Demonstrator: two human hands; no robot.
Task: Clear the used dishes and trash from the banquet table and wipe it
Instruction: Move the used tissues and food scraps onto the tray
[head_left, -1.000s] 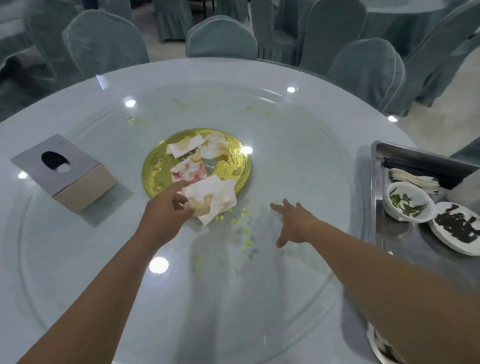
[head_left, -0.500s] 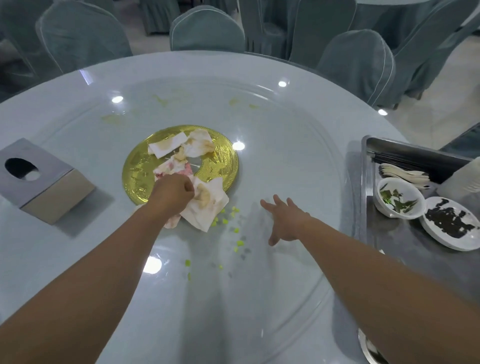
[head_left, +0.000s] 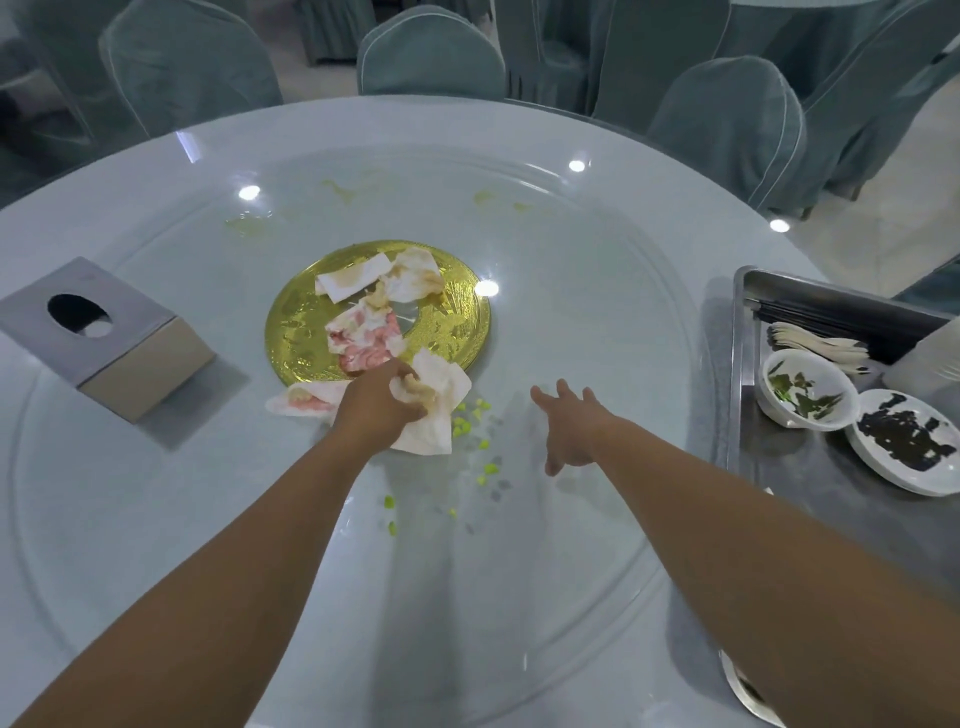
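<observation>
Left hand (head_left: 382, 402) first: I see its fingers curled round a crumpled white paper napkin stained brown (head_left: 434, 410), gripping it on the glass just off the near rim of the round gold plate (head_left: 291, 332). Right hand (head_left: 569, 434) hovers over the round pale glass-topped worktop (head_left: 597, 312) with fingers spread and straight, holding nothing. I count three more soiled napkins on the plate: two white ones with brown stains (head_left: 353, 280) at the far side and one pink-stained one (head_left: 363, 338) in the middle. A fifth napkin, white with pink marks (head_left: 301, 402), lies on the worktop beside my left wrist. Small yellow-green food crumbs (head_left: 470, 426), roughly a dozen, are scattered between the two hands. One grey tissue box with an oval hole (head_left: 98, 332) stands at the left. At the right a steel tray (head_left: 737, 364) carries two white dishes with dark green leftovers (head_left: 805, 389), plus pale spoons and dark chopsticks, too bunched to count.
</observation>
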